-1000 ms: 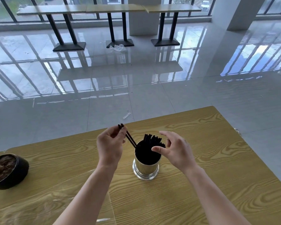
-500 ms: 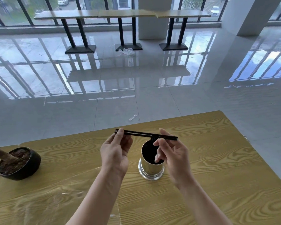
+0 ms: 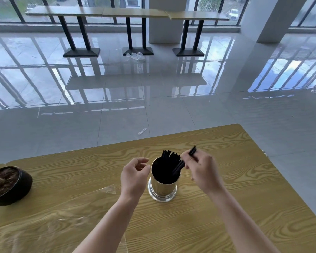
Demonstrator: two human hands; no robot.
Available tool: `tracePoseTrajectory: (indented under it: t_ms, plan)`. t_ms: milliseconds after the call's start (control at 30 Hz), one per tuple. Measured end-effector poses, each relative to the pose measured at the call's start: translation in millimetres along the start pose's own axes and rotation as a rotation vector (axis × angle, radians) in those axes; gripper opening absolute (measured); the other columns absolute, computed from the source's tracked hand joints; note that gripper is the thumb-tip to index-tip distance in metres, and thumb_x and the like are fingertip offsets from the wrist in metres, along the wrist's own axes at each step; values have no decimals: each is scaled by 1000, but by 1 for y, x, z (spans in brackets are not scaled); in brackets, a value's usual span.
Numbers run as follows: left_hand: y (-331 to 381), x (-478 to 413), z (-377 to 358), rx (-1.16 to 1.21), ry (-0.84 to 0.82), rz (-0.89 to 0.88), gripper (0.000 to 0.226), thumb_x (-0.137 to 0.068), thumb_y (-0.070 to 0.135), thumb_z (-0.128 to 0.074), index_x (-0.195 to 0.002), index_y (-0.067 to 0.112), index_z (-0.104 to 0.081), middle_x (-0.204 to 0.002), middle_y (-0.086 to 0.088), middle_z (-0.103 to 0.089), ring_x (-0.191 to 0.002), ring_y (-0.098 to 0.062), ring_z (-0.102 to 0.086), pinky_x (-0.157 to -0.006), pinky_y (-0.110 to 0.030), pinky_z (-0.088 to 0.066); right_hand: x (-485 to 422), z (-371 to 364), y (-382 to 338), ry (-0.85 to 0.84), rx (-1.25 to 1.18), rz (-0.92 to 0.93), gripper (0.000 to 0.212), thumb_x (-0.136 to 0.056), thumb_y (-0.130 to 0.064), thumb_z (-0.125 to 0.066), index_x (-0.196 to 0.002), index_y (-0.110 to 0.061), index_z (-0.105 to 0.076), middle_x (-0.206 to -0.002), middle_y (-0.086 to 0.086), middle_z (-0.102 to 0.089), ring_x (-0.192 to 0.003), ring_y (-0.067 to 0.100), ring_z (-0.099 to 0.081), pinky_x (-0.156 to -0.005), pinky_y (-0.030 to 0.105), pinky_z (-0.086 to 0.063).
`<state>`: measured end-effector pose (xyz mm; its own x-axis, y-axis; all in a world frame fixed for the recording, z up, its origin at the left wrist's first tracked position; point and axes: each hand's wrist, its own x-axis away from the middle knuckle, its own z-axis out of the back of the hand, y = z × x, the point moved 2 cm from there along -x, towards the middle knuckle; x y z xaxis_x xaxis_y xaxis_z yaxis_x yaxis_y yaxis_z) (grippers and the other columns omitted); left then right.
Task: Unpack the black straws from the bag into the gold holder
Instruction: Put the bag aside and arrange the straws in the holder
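Observation:
The gold holder stands upright on the wooden table, with several black straws sticking out of its dark mouth. My right hand is just right of the rim and pinches a pair of black straws that slant down into the holder, their top ends showing above my fingers. My left hand hovers beside the holder's left side, fingers curled and apart, holding nothing. The clear plastic bag lies flat on the table at the lower left.
A dark round pot with a brown stub in it sits at the table's left edge. The table's far edge runs just beyond the holder. Past it is glossy tiled floor with wrapper scraps and three-legged bar tables by the windows.
The two straws were in my left hand, then held level by both hands over the holder. Now only my right hand holds them, tilted into the holder, and my left hand has let go.

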<state>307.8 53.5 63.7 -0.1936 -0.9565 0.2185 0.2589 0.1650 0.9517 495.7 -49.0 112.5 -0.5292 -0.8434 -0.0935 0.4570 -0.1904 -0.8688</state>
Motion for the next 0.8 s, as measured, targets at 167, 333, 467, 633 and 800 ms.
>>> tracePoseTrajectory:
  t_ms: [167,333,467,633,800]
  plan:
    - [10,-5,-16,-195,-46,-144,14,-84,15,-73,-95,24,-73,-81,6,-71,-77,-7,-66,-71,-26,-55,8,-36,12,-68,305,-60,20,-95,-36,-65,-85,-21,-73,-69,-11,-71,-63,3,-63,-54,24,-49]
    - [16,-17,-29,-361,-46,-250,20,-87,22,-71,-106,23,-74,-90,7,-66,-85,-11,-63,-76,-29,-53,8,-46,10,-2,346,-51,30,-90,-40,-71,-114,-23,-71,-76,-12,-69,-71,10,-64,-57,17,-41]
    - [23,-32,-41,-421,-80,-285,30,-91,26,-69,-120,19,-71,-101,5,-67,-102,-20,-61,-90,-39,-52,10,-44,9,79,302,15,40,-90,-32,-73,-127,-18,-65,-79,-8,-74,-69,6,-67,-63,19,-51]
    - [31,-43,-48,-445,-159,-338,31,-90,22,-71,-121,26,-71,-103,9,-70,-102,-19,-61,-90,-41,-52,15,-40,11,64,281,63,28,-92,-24,-72,-119,-17,-70,-75,-7,-73,-68,8,-68,-65,27,-56]
    - [34,-47,-49,-456,-221,-420,16,-85,17,-75,-94,30,-80,-90,13,-72,-87,-14,-64,-80,-39,-54,20,-33,16,93,239,74,23,-92,-21,-73,-114,-18,-72,-71,-11,-69,-63,7,-65,-61,28,-56]
